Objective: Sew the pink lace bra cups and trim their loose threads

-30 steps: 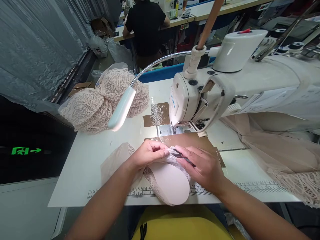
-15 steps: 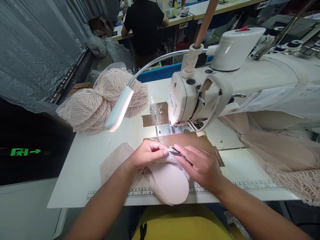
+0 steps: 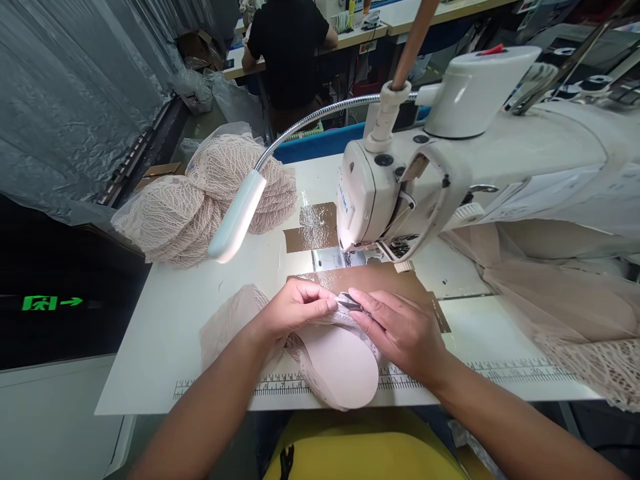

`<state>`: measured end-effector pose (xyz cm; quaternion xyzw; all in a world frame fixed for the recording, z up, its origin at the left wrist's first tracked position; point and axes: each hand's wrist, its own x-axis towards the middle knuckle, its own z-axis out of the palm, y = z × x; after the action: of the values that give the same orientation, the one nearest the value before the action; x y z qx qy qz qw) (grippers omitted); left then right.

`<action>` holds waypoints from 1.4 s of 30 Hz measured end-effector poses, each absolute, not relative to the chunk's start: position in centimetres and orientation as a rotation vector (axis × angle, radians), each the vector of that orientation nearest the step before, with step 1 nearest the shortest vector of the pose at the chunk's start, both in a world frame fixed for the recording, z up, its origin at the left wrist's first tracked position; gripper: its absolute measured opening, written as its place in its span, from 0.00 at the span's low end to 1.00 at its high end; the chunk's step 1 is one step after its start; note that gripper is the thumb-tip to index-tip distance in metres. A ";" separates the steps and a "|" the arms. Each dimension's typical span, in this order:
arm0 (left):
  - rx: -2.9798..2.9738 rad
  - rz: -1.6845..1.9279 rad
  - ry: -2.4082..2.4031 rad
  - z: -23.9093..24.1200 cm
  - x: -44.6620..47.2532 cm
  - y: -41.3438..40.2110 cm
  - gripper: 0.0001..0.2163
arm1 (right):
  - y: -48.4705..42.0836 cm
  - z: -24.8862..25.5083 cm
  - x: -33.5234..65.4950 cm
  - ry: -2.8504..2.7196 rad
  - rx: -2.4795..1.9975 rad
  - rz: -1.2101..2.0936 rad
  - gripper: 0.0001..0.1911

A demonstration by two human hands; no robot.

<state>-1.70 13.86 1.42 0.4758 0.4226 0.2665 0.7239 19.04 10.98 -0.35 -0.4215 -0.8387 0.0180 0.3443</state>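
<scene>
Glowing green exit sign (image 3: pixel 40 303), running figure plus arrow, against dark surface at far left. Crinkled silvery-grey plastic curtain (image 3: pixel 85 100) above. Brown cardboard box (image 3: pixel 200 48) beside curtain, translucent plastic bags (image 3: pixel 235 103) near it. Person in black short-sleeved top (image 3: pixel 287 57), back turned, at long wood-edged desk (image 3: pixel 350 42) beyond. White-and-pale-blue lamp (image 3: pixel 237 217) on bent silver metal gooseneck (image 3: pixel 325 115).

My left hand (image 3: pixel 300 310) and right hand (image 3: pixel 400 327) are bare, and so are my forearms (image 3: pixel 215 393) down to the lower edge of the frame. At bottom centre I wear a plain mustard-yellow garment (image 3: pixel 370 460) with a curved fold across it and a small black cord (image 3: pixel 287 460) at its left. Dark blue cloth (image 3: pixel 273 427), deeply shadowed, shows on either side.
</scene>
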 end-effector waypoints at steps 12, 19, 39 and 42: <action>1.019 0.578 0.911 1.2 -1.8 13.8 0.12 | 11.0 -0.4 19.0 -2.181 -1.027 0.007 0.16; 0.996 0.605 0.902 1.3 -1.6 13.7 0.12 | 11.0 0.3 18.8 -2.237 -0.927 -0.019 0.13; 1.035 0.607 0.928 1.4 -1.6 13.6 0.14 | 10.7 -0.1 18.9 -2.195 -0.914 -0.067 0.12; 1.018 0.614 0.929 1.4 -1.6 13.6 0.13 | 10.9 -0.4 19.1 -2.093 -1.139 0.225 0.15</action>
<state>-1.61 13.58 1.38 0.4620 0.4216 0.2787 0.7288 19.11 10.92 -0.40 -0.4430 -0.8140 0.0877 0.3653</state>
